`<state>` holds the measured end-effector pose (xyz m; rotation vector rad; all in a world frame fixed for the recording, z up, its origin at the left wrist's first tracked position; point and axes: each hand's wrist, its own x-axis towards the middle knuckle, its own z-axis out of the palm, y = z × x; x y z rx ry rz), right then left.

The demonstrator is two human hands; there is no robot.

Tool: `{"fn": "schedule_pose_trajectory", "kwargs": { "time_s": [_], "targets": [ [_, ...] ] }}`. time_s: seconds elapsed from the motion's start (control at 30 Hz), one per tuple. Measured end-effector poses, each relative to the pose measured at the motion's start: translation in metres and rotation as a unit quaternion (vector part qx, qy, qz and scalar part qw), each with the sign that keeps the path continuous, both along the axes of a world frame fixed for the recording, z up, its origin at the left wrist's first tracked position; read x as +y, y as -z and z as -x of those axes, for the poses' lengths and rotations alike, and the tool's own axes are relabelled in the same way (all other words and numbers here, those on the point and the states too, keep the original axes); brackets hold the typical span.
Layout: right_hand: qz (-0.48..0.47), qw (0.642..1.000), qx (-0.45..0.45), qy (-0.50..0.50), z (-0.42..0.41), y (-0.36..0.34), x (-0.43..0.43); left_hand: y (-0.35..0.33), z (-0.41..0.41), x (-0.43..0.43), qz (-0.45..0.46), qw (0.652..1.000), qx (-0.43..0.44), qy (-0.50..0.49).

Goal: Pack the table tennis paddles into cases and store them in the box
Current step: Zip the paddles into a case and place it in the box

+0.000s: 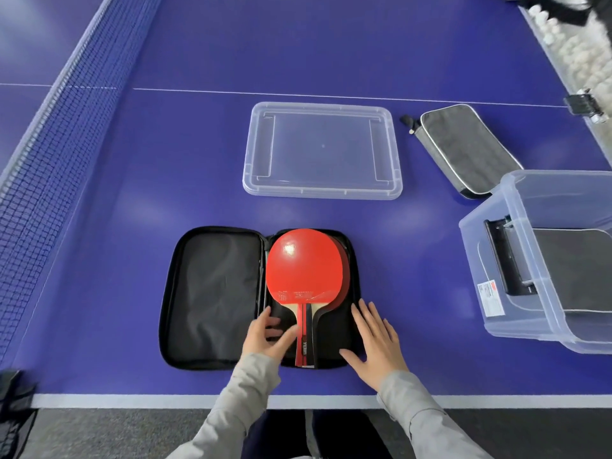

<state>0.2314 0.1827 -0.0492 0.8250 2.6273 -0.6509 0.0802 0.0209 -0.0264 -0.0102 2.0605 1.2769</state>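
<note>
A red-rubber paddle (303,263) hides most of another paddle (346,276) in the open black fabric case (212,293). Left hand (266,337), fingers relaxed, touches its handle; right hand (376,339) lies flat, fingers spread.

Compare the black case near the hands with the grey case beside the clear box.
The black case lies spread open; the grey case is closed. The black case holds red paddles; the grey case shows none. The black case is plain black; the grey case has white piping. Both lie on the blue table.
</note>
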Motion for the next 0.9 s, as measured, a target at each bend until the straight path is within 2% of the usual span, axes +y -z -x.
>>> {"fn": "schedule_pose_trajectory", "kwargs": {
  "time_s": [0.1,0.2,0.33,0.53,0.9],
  "targets": [
    [0.046,0.991,0.094,0.079,0.012,-0.014,0.0,-0.003,0.027,0.006,-0.035,0.999,-0.015,-0.038],
    [0.125,0.951,0.192,0.209,0.039,-0.029,0.008,-0.006,0.051,0.021,-0.065,0.997,-0.005,-0.045],
    [0.24,0.905,0.191,0.296,0.078,-0.037,0.021,-0.008,0.067,0.038,-0.046,0.999,0.014,-0.012],
    [0.239,0.902,0.158,0.324,0.092,-0.033,0.022,-0.009,0.061,0.047,-0.038,0.997,0.043,0.043],
    [0.244,0.903,0.161,0.314,0.092,-0.036,0.021,-0.005,0.05,0.051,-0.033,0.998,0.037,0.043]
  ]
}}
